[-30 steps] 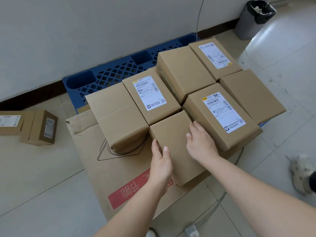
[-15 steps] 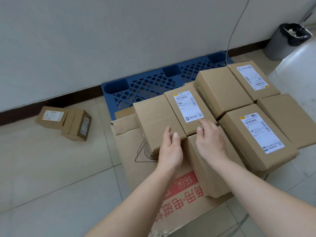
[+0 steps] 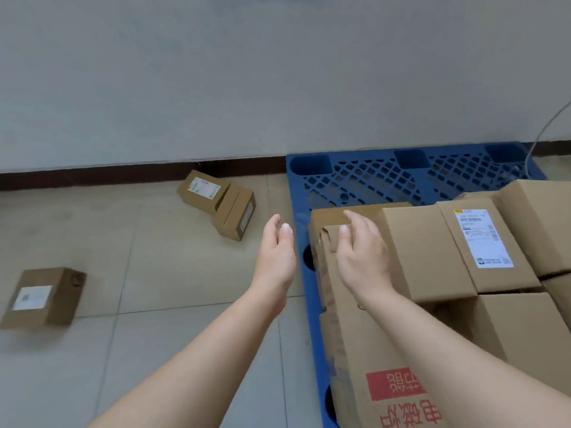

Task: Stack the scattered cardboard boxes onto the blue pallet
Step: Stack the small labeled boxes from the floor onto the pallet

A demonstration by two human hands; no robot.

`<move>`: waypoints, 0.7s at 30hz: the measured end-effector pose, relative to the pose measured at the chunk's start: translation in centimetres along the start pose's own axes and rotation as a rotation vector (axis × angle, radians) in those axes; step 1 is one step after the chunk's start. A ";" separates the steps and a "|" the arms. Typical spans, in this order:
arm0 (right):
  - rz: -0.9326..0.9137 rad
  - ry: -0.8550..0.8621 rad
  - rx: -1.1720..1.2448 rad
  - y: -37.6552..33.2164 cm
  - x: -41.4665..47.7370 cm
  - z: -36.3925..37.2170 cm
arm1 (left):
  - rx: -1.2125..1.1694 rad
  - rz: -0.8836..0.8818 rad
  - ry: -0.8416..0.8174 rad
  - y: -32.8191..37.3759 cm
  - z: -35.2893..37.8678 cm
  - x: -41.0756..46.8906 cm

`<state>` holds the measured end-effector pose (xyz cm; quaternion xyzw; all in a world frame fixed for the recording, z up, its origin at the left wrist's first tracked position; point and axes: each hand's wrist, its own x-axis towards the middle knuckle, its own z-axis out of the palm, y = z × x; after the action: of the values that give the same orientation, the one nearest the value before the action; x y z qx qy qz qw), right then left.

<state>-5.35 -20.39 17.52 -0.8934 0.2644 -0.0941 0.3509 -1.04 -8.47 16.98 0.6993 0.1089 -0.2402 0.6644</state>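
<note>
Cardboard boxes (image 3: pixel 423 251) are in two places: a tight group on the pallet at the right, and three loose ones on the floor at the left. A pale wall (image 3: pixel 216 72) fills the upper half of the view, with a dark skirting board (image 3: pixel 92 176) along its foot. Beige tiled floor (image 3: pixel 154 257) spreads below.

The blue pallet (image 3: pixel 364 180) lies against the wall, its open grid bare on the far side. A flattened cardboard sheet (image 3: pixel 370 350) with red printed characters covers its near part, crumpled along the left edge. The grouped boxes rest on this sheet, touching one another. One labelled box (image 3: pixel 482 242) shows a white shipping label face up.

On the floor near the skirting, a label-up box (image 3: pixel 202 189) touches a second box (image 3: pixel 236 216) set at an angle to it. A lone box (image 3: pixel 43 296) stands well apart at the far left.

The left hand (image 3: pixel 275 257) hangs over the floor just beside the pallet's left edge, fingers straight, palm turned rightward, holding nothing. The right hand (image 3: pixel 361 257) is above the sheet's far left corner, fingers loosely extended and gripping nothing. Whether its fingertips touch the cardboard cannot be told.

A thin grey cable (image 3: pixel 543 131) runs down the wall toward the pallet's far right corner.
</note>
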 end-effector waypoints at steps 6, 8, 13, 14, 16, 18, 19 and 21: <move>-0.105 -0.112 0.022 -10.0 -0.8 10.2 | -0.062 0.007 0.169 0.7 -13.9 3.1; -0.147 -0.159 0.023 -13.5 -1.4 13.7 | -0.079 0.009 0.228 0.9 -18.7 3.9; -0.234 -0.281 0.028 -22.1 -3.2 22.4 | -0.130 0.001 0.402 0.4 -30.7 5.8; -0.245 -0.302 0.029 -23.6 -3.6 24.0 | -0.141 -0.004 0.436 0.2 -32.9 6.1; -0.255 -0.339 0.028 -26.5 -4.4 27.2 | -0.164 -0.025 0.488 -0.3 -37.4 6.5; -0.262 -0.371 0.032 -29.0 -5.3 30.1 | -0.170 -0.044 0.528 -0.9 -41.5 6.8; -0.264 -0.388 0.037 -30.1 -5.7 31.5 | -0.169 -0.049 0.547 -1.3 -43.4 7.0; -0.270 -0.423 0.039 -32.1 -6.6 34.1 | -0.172 -0.064 0.590 -2.2 -46.8 7.5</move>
<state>14.20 22.54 14.28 -0.9135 0.0617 0.0439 0.3997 13.31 36.46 11.57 0.6762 0.3391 -0.0374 0.6530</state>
